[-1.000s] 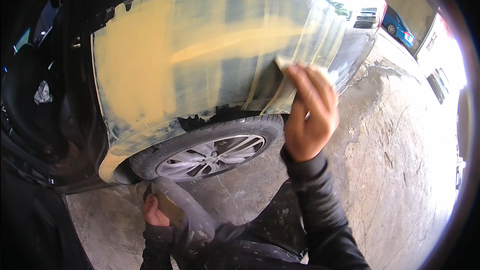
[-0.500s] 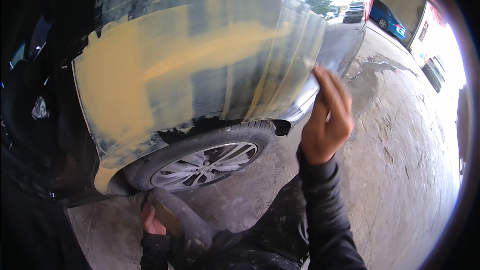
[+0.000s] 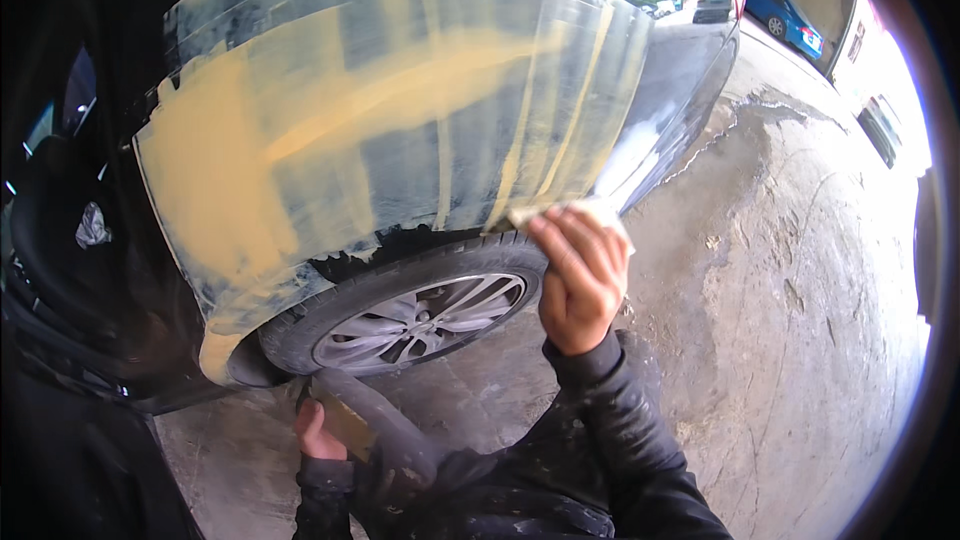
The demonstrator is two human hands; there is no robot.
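A car's rear side panel (image 3: 400,150) fills the upper middle, streaked with yellow filler over grey and dark patches. My right hand (image 3: 585,280) is closed on a pale, flat putty spreader (image 3: 525,212), its edge at the panel's lower rim above the wheel arch; my fingers cover much of it. Low down near the wheel, my left hand (image 3: 318,435) grips a flat board (image 3: 350,430) with a yellowish face, held beside my knee. Its fingers are partly hidden behind the board.
Under the panel stands the tyre with its spoked wheel (image 3: 420,325). At left the car's dark interior (image 3: 60,240) lies open, with a crumpled silvery thing (image 3: 93,225) in it. Cracked concrete floor (image 3: 780,340) stretches right, and a blue car (image 3: 785,15) is parked beyond.
My right hand has moved down and left with the spreader, from beside the panel's right part to its lower edge over the tyre. My left hand has stayed nearly in place.
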